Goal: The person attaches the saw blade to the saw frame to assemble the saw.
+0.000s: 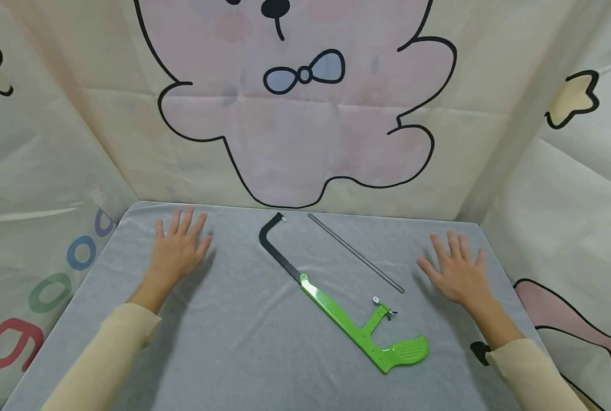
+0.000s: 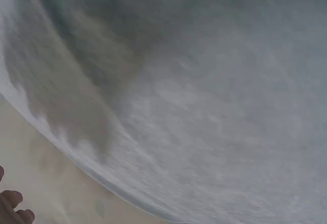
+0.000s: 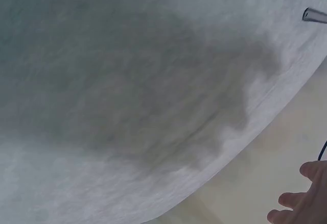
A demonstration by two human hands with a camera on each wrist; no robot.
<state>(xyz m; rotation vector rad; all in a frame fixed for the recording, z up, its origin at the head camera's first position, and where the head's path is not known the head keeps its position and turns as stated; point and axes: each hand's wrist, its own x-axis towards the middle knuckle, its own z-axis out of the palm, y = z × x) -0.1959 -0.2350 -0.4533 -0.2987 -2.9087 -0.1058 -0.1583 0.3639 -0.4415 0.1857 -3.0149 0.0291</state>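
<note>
A hacksaw frame (image 1: 331, 308) lies slantwise on the grey cloth-covered table, its dark bow towards the back and its green handle towards the front right. Apart from it, up and to the right, lies a long thin hacksaw blade (image 1: 356, 253), whose one end also enters the right wrist view. My left hand (image 1: 178, 249) is left of the frame, palm down with fingers spread, holding nothing. On the other side, right of the blade, my right hand (image 1: 459, 274) has its fingers spread too and holds nothing. Both hands cast shadows on the cloth.
A wing nut (image 1: 391, 314) sits on the frame's short green arm. Behind the table (image 1: 223, 354) hangs a pale curtain (image 1: 295, 148) with a cartoon animal on it, and similar curtains close off both sides. A black object (image 1: 480, 353) shows by the right sleeve.
</note>
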